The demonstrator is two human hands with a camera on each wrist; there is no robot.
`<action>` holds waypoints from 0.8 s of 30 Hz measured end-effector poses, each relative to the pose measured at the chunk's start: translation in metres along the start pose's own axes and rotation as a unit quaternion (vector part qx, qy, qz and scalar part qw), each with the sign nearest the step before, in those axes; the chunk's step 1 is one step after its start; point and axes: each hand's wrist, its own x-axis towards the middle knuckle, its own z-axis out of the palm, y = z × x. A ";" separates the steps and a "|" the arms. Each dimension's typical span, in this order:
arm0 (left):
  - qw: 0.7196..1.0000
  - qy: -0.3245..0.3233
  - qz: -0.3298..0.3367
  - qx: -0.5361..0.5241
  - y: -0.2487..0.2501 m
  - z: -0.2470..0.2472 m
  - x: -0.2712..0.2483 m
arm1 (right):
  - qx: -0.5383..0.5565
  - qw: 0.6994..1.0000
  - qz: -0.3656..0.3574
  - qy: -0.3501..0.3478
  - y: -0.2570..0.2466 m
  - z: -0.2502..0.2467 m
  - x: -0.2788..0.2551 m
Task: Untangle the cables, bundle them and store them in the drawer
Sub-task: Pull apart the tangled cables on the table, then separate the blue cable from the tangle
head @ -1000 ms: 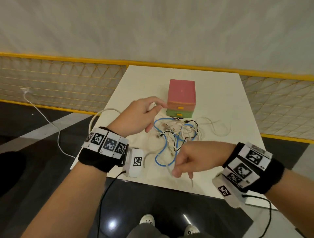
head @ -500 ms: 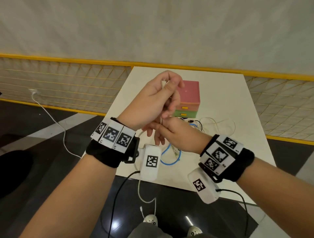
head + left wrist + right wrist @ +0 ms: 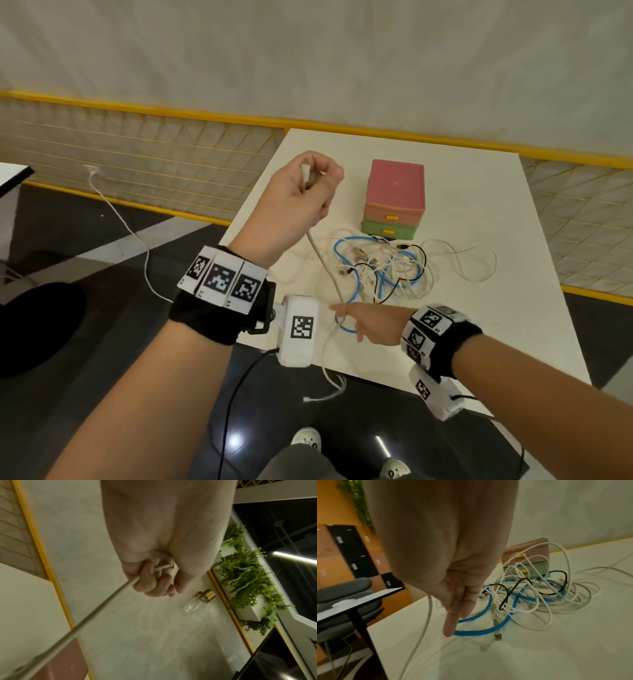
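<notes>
Left hand (image 3: 301,198) raised above the tabletop (image 3: 479,192), fingers curled round the end of a beige cable (image 3: 325,267); seen from the left wrist, cable doubled inside the fist (image 3: 154,577) and running taut down and away. Right hand (image 3: 370,325) low near the front edge, fingers straight and pointing down in the right wrist view (image 3: 453,601), the same beige cable passing beside the thumb side (image 3: 426,615); whether pinched or only touched, cannot tell. Beyond it, tangle (image 3: 387,270) of white, blue and black cables lying on the tabletop, just in front of the drawer box (image 3: 394,198). Pink top, pink and green drawers, both closed. Cable tail hanging over the front edge (image 3: 329,383).
</notes>
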 end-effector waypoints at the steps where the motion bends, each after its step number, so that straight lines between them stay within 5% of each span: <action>1: 0.999 -0.022 -0.031 0.001 -0.003 -0.003 0.001 | -0.017 1.000 0.004 0.014 0.000 -0.005 -0.001; 4: 0.994 -0.060 -0.087 -0.003 -0.017 -0.006 0.000 | -0.008 0.997 0.000 0.082 0.010 -0.019 0.009; 11: 0.993 -0.042 -0.101 0.036 -0.050 0.001 0.006 | 0.008 0.956 0.013 0.293 0.034 -0.045 0.059; 19: 0.991 -0.016 -0.114 0.063 -0.086 -0.006 0.027 | -0.016 0.949 0.189 0.252 0.061 -0.100 0.108; 24: 0.989 0.013 -0.125 0.082 -0.100 -0.016 0.041 | -0.062 0.957 0.201 0.197 0.082 -0.105 0.129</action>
